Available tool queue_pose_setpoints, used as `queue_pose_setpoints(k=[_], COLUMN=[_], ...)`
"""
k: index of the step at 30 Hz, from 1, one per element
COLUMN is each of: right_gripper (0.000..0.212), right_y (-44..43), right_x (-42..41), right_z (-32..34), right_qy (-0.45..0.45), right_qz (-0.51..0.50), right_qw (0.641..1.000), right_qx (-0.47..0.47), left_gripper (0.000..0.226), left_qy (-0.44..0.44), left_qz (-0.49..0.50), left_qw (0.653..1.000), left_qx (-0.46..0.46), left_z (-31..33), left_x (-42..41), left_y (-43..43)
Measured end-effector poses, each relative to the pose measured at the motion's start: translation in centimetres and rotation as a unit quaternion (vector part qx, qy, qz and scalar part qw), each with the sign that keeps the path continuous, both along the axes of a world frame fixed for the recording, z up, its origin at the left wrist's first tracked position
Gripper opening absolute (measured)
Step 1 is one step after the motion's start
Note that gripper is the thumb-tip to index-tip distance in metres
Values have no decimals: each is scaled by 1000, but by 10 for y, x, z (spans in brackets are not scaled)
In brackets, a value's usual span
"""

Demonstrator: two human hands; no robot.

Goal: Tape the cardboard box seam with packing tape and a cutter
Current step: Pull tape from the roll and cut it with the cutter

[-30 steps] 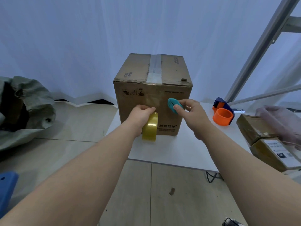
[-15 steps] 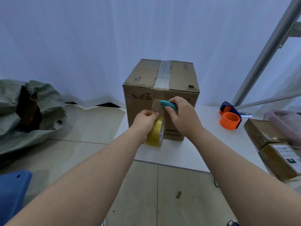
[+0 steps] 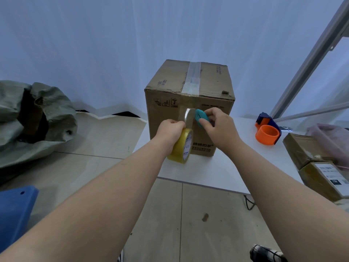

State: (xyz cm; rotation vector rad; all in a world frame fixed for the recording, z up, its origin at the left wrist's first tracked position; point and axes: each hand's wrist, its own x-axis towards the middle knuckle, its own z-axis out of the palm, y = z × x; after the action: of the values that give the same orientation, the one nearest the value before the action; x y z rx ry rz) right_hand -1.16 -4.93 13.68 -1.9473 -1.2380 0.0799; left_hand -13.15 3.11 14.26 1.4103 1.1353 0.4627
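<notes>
Left hand (image 3: 171, 129) fingers clamped on yellow tape roll (image 3: 182, 146), held above the table (image 3: 217, 171) near its front edge. Right hand (image 3: 219, 127) fingers clamped on teal cutter (image 3: 199, 117), beside the tape strip (image 3: 188, 116) running up the cardboard box (image 3: 211, 110) front face. Taped seam (image 3: 192, 78) crosses box top.

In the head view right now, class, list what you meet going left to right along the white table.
Yellow tape roll in the left hand → teal cutter in the right hand → orange tape dispenser → small brown parcels.
</notes>
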Motion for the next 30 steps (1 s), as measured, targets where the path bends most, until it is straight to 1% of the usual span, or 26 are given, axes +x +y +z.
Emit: queue_pose_setpoints(k=[3,4,7,10,16,19,21,23,25,27,30], right_gripper=[39,41,39,33,27,39,47,41,32,28,26], right_y=[-2,-3,-5,-6,-7,-8,-7,-5,-4,-3,-3], right_x=[4,3,1,-2,-4,-4,-3,-5,-7,-9,-10], right_z=[4,6,9,12,21,21,19,17,16,16,17], right_qy=[76,77,27,36,145,161,132,98,90,98,149], right_qz=[43,54,66,57,23,22,29,26,16,7,0], right_qw=[996,995,997,998,987,984,990,994,995,993,986], right_qx=[-14,-23,-42,-10,66,71,50,39,47,60,77], left_gripper=[18,22,30,34,32,33,34,34,35,34,33], left_qy=[5,6,10,13,10,8,11,12,12,12,15], left_qz=[3,4,0,-4,-9,-13,-16,-19,-24,-31,-44], left_qw=[1000,1000,1000,1000,1000,1000,999,999,999,999,998], left_qx=[5,8,12,12,17,23,26,28,30,31,31], left_z=[1,1,1,3,3,3,3,3,3,2,0], left_x=[-1,-1,-2,-2,-4,-4,-5,-5,-6,-6,-7], left_y=[0,0,0,-1,0,1,1,1,2,3,5])
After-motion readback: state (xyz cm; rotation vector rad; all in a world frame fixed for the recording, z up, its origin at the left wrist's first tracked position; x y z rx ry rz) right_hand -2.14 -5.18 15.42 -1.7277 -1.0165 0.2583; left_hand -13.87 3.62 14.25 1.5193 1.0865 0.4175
